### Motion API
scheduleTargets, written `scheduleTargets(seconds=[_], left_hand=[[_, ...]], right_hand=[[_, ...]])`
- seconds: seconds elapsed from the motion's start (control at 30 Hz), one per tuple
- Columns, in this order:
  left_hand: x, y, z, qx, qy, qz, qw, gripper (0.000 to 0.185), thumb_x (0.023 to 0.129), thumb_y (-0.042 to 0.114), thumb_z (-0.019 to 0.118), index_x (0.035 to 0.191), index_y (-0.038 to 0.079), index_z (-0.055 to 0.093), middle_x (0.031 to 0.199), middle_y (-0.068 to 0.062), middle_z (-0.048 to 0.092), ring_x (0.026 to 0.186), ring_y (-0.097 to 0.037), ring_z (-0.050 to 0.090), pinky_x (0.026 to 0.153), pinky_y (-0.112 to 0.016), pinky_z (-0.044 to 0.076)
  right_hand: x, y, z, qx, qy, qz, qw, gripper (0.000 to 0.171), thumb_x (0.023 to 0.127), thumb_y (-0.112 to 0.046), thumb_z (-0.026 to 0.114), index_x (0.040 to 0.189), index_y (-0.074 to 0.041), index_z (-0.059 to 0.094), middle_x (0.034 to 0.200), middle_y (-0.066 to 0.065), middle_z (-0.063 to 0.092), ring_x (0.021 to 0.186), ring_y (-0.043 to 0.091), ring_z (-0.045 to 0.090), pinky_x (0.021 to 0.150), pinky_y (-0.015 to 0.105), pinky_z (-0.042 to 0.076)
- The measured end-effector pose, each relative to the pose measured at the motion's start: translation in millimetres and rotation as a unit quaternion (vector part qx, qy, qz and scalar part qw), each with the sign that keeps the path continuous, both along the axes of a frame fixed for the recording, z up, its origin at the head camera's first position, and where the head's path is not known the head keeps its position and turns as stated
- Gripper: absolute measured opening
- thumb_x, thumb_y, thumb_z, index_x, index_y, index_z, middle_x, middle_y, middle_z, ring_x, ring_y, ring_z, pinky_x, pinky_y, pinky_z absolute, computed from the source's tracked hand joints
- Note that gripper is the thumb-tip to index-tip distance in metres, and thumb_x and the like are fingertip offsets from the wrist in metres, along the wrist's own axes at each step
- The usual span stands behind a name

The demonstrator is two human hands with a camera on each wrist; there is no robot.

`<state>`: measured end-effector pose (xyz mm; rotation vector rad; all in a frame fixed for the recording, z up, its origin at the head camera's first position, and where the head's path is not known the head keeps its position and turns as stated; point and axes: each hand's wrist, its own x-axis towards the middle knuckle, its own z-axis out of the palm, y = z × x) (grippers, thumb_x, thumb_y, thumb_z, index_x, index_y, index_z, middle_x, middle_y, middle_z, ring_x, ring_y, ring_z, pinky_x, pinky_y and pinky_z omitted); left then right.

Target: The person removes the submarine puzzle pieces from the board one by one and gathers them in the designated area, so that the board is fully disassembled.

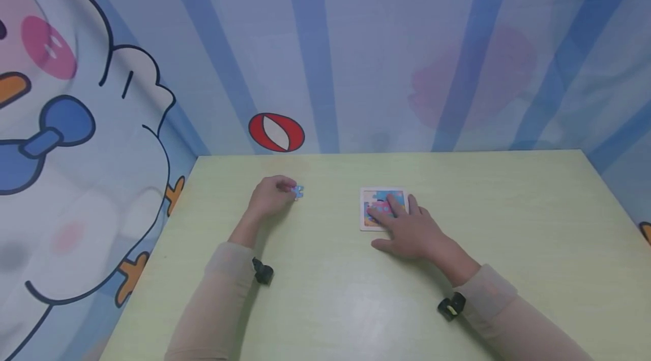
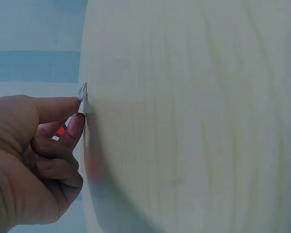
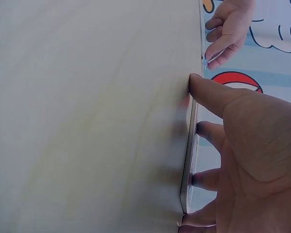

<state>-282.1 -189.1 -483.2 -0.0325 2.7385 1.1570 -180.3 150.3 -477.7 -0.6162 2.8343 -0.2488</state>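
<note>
A small blue jigsaw piece (image 1: pixel 298 192) is pinched between the thumb and fingers of my left hand (image 1: pixel 270 197), low over the table on the left. In the left wrist view the piece (image 2: pixel 82 91) shows edge-on at the fingertips. My right hand (image 1: pixel 414 231) lies with spread fingers across a small square jigsaw puzzle (image 1: pixel 363 211) in a pale frame. Its picture is blue, pink and yellow, partly hidden under the fingers. The right wrist view shows the frame's thin edge (image 3: pixel 188 170) flat on the table, fingertips touching the puzzle and the thumb at the tabletop.
The pale wooden table (image 1: pixel 325 299) reaches back to a blue striped cloth backdrop (image 1: pixel 376 67). A red and white ball (image 1: pixel 292 132) is printed on the cloth behind the table's far edge. A large cartoon figure (image 1: pixel 102 191) covers the left side.
</note>
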Motion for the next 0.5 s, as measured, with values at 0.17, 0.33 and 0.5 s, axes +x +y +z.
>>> scheduleTargets(seconds=[0.17,0.33,0.5], left_hand=[[0.2,-1.2,0.7,-0.004,0.000,0.005,1.0000,0.024,0.097,0.015,0.069,0.121,0.010,0.071,0.113,-0.010,0.069,0.108,-0.029,0.060,0.097,-0.047,0.049],[-0.1,-4.2,-0.7,-0.016,0.009,-0.004,0.9998,0.025,0.097,0.015,0.070,0.121,0.010,0.073,0.114,-0.009,0.071,0.110,-0.029,0.062,0.099,-0.047,0.048],[1.3,-4.5,-1.8,-0.025,0.020,-0.003,0.9995,0.027,0.096,0.019,0.072,0.122,0.012,0.075,0.113,-0.008,0.072,0.111,-0.028,0.063,0.100,-0.048,0.048]], right_hand=[[-0.8,-0.5,0.0,-0.001,0.003,0.000,1.000,0.075,0.099,-0.061,0.058,0.162,-0.027,0.037,0.167,0.026,0.021,0.146,0.065,0.016,0.109,0.071,0.030],[-0.5,0.7,-0.4,-0.015,0.011,0.004,1.000,0.074,0.099,-0.058,0.060,0.162,-0.026,0.038,0.166,0.027,0.022,0.144,0.066,0.018,0.108,0.072,0.031],[-0.5,5.3,-0.8,-0.032,0.021,0.005,0.999,0.074,0.099,-0.053,0.064,0.162,-0.024,0.039,0.164,0.032,0.023,0.141,0.068,0.023,0.108,0.073,0.033]])
